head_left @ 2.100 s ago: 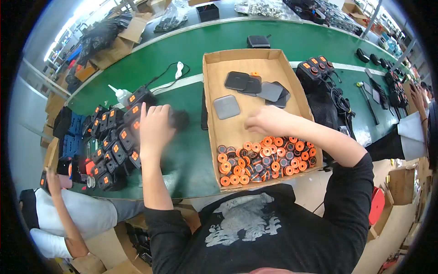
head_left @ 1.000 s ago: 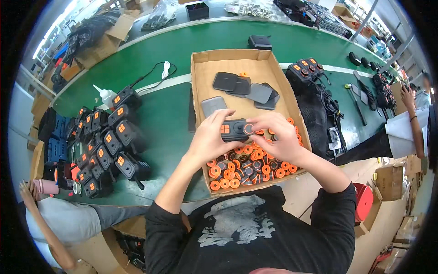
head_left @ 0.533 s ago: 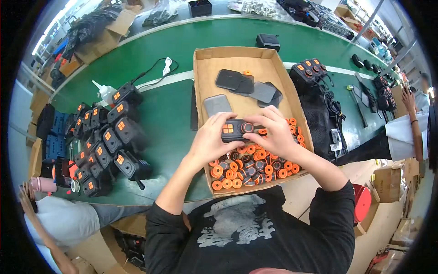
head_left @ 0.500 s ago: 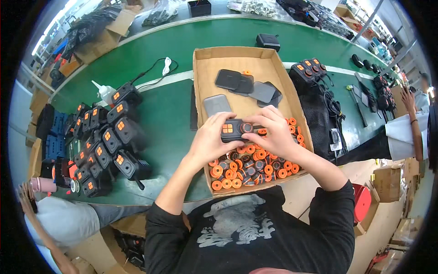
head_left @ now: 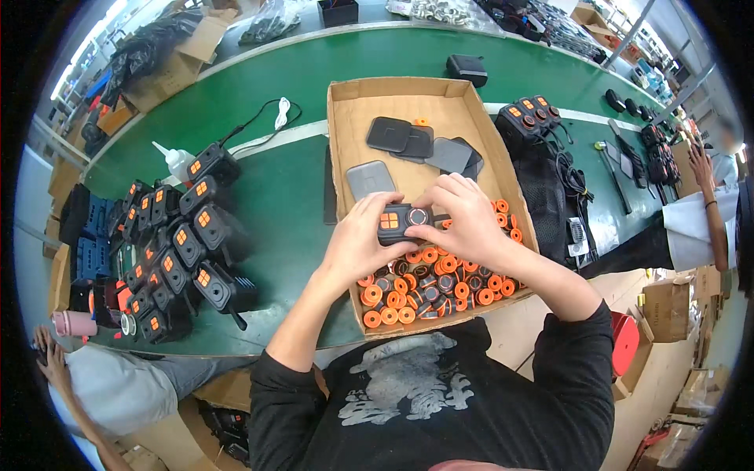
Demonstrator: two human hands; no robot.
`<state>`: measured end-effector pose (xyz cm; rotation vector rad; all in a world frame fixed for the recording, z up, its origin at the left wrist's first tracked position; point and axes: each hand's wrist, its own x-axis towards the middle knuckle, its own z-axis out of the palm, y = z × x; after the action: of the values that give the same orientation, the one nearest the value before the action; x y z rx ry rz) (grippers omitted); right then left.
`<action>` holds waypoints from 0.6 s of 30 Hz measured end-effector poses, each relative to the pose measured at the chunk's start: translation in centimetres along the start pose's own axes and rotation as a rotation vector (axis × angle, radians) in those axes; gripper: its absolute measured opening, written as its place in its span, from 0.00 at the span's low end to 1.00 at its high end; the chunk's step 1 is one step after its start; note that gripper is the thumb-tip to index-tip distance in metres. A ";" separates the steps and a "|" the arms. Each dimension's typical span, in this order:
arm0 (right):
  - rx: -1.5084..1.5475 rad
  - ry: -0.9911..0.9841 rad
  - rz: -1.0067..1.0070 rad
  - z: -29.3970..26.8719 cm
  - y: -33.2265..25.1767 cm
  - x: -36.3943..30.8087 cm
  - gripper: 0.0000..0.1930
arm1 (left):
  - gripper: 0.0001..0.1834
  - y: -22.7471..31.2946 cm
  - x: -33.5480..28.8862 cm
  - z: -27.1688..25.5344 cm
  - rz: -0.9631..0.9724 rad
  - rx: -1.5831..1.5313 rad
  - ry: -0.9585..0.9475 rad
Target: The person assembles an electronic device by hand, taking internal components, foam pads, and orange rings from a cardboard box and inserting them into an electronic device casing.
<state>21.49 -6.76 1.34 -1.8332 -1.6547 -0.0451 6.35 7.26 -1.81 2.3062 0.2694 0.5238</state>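
A small black box-shaped device (head_left: 390,228) with four orange buttons is held over the cardboard tray (head_left: 342,157). My left hand (head_left: 355,242) is closed round its left side, thumb below and fingers above. At its right end sits a round dark knob (head_left: 417,216). My right hand (head_left: 465,221) is closed there, with thumb and fingertips at the knob's edge. Under both hands, many loose orange-and-black round knobs (head_left: 406,315) fill the near part of the tray. Several flat dark rounded-square plates (head_left: 389,134) lie in its far part.
At left, many black devices with orange buttons (head_left: 188,245) stand grouped on the green table (head_left: 290,259), beside a white squeeze bottle (head_left: 177,161). More devices (head_left: 528,118) and black cables (head_left: 572,177) lie right of the tray. Other people (head_left: 118,388) sit at both sides.
My right hand has shifted slightly left and its fingers are bent more over the knob. The knob's face looks turned or tilted, with less orange showing. My left hand keeps its hold.
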 end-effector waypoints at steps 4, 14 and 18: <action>0.046 -0.085 0.061 -0.2 0.2 0.1 0.16 | 0.38 0.0 0.0 0.1 -0.015 -0.016 -0.001; 0.331 -0.356 0.266 0.0 1.5 0.8 0.15 | 0.37 -0.2 0.0 -0.1 -0.001 -0.002 -0.032; 0.471 -0.336 0.133 0.5 2.7 0.5 0.15 | 0.38 -0.3 -0.1 -0.3 0.008 -0.047 -0.063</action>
<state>23.81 -6.02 -0.02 -1.6338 -1.5810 0.6854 6.13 7.63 -1.89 2.2748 0.2151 0.4566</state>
